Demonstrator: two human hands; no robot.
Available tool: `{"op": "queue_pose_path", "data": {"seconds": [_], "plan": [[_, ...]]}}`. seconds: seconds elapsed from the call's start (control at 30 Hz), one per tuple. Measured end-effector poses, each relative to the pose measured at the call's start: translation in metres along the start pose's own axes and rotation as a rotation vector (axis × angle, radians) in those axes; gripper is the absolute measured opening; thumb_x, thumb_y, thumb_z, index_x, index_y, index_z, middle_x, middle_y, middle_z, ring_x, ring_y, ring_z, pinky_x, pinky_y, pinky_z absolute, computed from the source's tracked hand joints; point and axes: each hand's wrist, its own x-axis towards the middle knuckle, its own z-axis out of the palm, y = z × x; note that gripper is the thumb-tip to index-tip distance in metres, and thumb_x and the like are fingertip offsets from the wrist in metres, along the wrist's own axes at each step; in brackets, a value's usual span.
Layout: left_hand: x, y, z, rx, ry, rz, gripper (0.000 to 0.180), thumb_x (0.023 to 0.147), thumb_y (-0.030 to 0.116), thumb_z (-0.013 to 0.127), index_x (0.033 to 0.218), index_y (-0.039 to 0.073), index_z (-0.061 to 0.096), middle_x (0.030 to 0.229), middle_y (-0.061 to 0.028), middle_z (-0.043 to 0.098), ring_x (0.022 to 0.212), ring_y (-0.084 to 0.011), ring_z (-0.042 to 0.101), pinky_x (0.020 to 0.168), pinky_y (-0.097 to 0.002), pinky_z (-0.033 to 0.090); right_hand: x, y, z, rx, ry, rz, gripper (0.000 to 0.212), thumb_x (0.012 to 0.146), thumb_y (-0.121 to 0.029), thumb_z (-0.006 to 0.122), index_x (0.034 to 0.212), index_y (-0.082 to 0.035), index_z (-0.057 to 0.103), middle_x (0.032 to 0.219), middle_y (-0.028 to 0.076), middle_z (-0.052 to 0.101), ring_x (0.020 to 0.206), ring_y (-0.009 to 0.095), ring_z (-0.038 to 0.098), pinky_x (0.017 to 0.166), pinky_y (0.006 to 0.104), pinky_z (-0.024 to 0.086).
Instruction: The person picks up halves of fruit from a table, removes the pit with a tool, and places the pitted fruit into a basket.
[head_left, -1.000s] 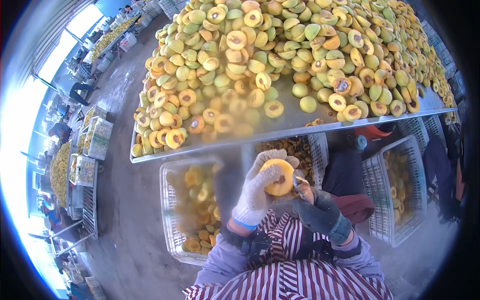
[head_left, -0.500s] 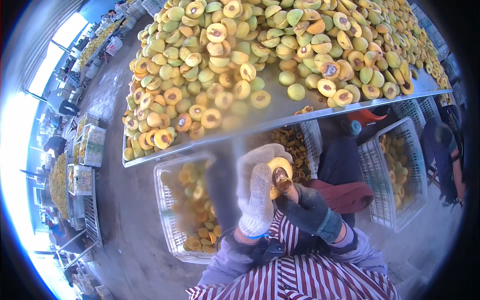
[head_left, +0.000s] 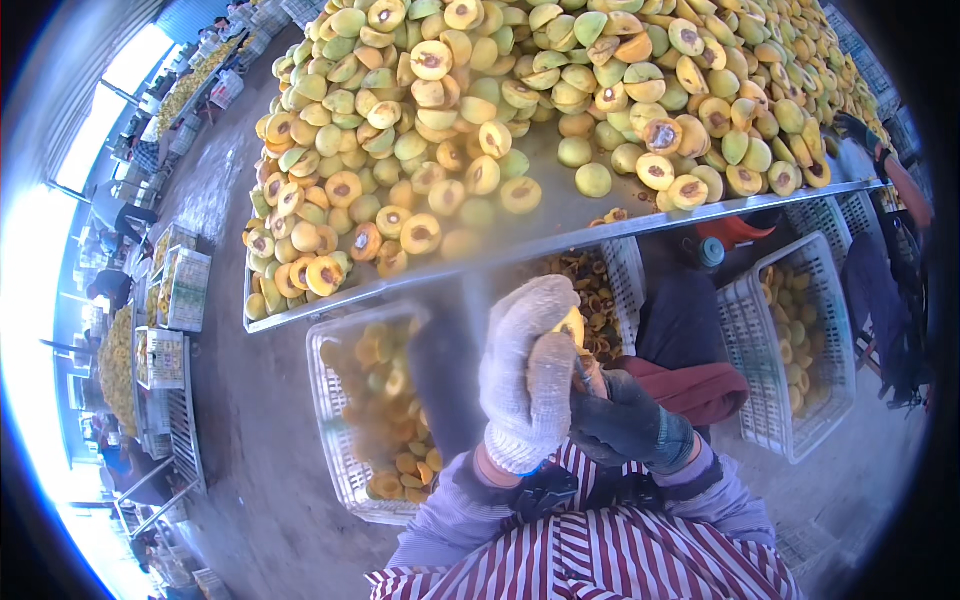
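My left hand, in a whitish knitted glove, is closed around a yellow peach half. Only a strip of the fruit's orange flesh shows past the glove. Against it, from the right, presses my right hand in a dark glove with its fingers curled. A narrow dark piece lies between the hands, but what the right hand grips is mostly hidden. Beyond both hands, many halved peaches are heaped on a metal table, some cut side up with brown pit hollows.
White crates with peach halves stand left and right. Another crate below the table edge holds brownish scraps. A teal-lidded container is beside it. A co-worker's gloved hand touches the table's right end.
My left hand has turned over the peach half, hiding its cut face and brown pit hollow. The right hand has shifted slightly. The co-worker's arm has reached up to the table.
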Motion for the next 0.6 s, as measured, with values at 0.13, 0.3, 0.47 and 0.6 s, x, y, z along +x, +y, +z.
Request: {"op": "queue_pose_path", "data": {"seconds": [0.13, 0.3, 0.47, 0.6], "plan": [[0.004, -0.014, 0.003, 0.237, -0.051, 0.427, 0.024, 0.084, 0.004, 0.05, 0.107, -0.001, 0.056, 0.11, -0.0224, 0.055, 0.096, -0.033, 0.058, 0.081, -0.0367, 0.048, -0.004, 0.009, -0.008, -0.02, -0.073, -0.026, 0.017, 0.093, -0.019, 0.05, 0.087, -0.004, 0.056, 0.053, 0.001, 0.049, 0.035, 0.006, 0.042, 0.03, 0.021, 0.028], [0.01, -0.014, 0.007, 0.077, -0.061, 0.266, 0.027, 0.084, 0.004, 0.051, 0.11, -0.002, 0.055, 0.109, -0.0185, 0.057, 0.094, -0.0323, 0.059, 0.081, -0.0323, 0.047, -0.001, 0.008, -0.011, -0.012, -0.067, 0.072, 0.018, 0.093, -0.02, 0.05, 0.086, -0.004, 0.056, 0.051, 0.0, 0.047, 0.034, 0.006, 0.04, 0.029, 0.0207, 0.027], [0.019, -0.008, 0.003, -0.408, -0.197, -0.442, 0.024, 0.085, 0.005, 0.054, 0.108, -0.003, 0.056, 0.105, -0.0154, 0.059, 0.091, -0.0261, 0.06, 0.078, -0.0297, 0.047, 0.007, 0.0, -0.011, 0.141, -0.039, 0.245, 0.02, 0.093, -0.02, 0.05, 0.081, -0.004, 0.054, 0.048, 0.0, 0.042, 0.033, 0.006, 0.038, 0.029, 0.0215, 0.027], [0.036, -0.015, 0.002, -0.046, -0.336, 0.118, 0.021, 0.087, 0.007, 0.054, 0.105, -0.004, 0.058, 0.102, -0.0137, 0.06, 0.088, -0.0204, 0.059, 0.074, -0.0295, 0.048, -0.005, 0.011, -0.017, 0.655, -0.262, 0.338, 0.024, 0.094, -0.022, 0.048, 0.076, -0.005, 0.05, 0.045, -0.001, 0.039, 0.032, 0.006, 0.035, 0.029, 0.0221, 0.027]]}}
